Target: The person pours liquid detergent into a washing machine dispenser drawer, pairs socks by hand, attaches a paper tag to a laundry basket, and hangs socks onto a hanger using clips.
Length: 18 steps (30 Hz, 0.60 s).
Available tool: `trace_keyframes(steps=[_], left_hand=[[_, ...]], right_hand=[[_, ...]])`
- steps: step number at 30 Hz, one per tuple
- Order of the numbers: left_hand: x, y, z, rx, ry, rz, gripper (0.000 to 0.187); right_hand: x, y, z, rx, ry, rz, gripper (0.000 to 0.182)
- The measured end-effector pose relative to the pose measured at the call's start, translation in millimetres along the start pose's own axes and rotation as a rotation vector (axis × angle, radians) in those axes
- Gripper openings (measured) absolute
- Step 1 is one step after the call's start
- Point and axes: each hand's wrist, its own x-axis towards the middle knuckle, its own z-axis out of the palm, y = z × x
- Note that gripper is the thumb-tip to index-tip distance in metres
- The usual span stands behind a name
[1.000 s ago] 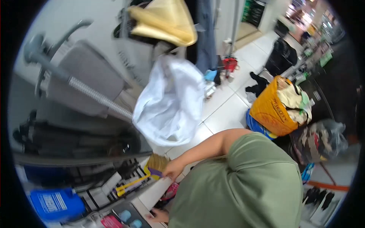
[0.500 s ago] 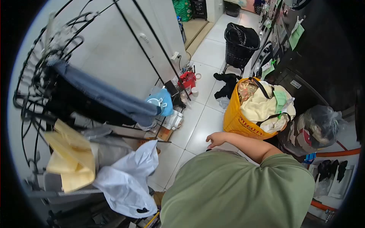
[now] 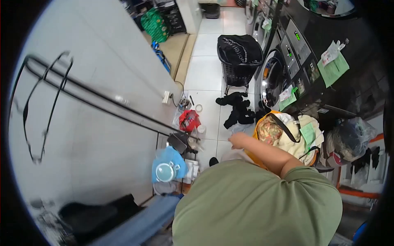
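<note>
My right hand (image 3: pixel 236 140) reaches forward over the floor, just left of a yellow-orange bag (image 3: pixel 255 158). Its fingers are loosely bent and partly hidden, and nothing shows in them. Cream cloth (image 3: pixel 310 123), patterned cloth (image 3: pixel 269 130) and a green paper slip (image 3: pixel 308 134) fill the bag's top, with black straps across. Beyond the hand, black clothes (image 3: pixel 240 110) lie on the tiles beside a clear plastic bag (image 3: pixel 242 128). My left hand is out of view.
A black laundry basket (image 3: pixel 238 69) stands ahead. Front-loading machines (image 3: pixel 273 78) line the right side. At left are a black metal rack (image 3: pixel 106 98), a blue item (image 3: pixel 164 158) and hanging jeans (image 3: pixel 141 223). A red bag (image 3: pixel 189 120) lies by the wall. A stuffed plastic bag (image 3: pixel 353 137) stands right.
My view has moved forward and turned left along the aisle. The white and yellow bags at the left have left view. My right hand now appears higher, nearer the black clothes.
</note>
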Motion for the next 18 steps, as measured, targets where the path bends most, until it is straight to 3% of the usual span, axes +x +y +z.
trace_keyframes(steps=[3,8,12,14,17,18], left_hand=[[65.0,136.9,-41.9,-0.025,0.017,0.232,0.058],[135.6,357.0,-58.9,-0.057,-0.026,0.490,0.058],[169.2,455.3,-47.3,-0.012,-0.075,0.509,0.057],[181.9,475.6,-46.1,0.047,-0.102,0.450,0.057],[197.8,496.4,-49.6,0.132,-0.126,0.314,0.057],[203.2,505.2,-52.0,0.154,-0.128,0.277,0.056]], right_hand=[[31.9,58.2,-7.4,0.270,0.216,0.043,0.047],[61.3,122.9,-34.6,0.428,0.096,0.233,0.038],[128.8,211.2,26.8,0.676,0.235,0.292,0.038],[121.5,237.3,10.2,1.397,0.129,0.614,0.041],[140.1,304.4,-1.4,0.692,-0.135,0.619,0.042],[144.0,321.1,-13.0,0.645,-0.029,0.571,0.042]])
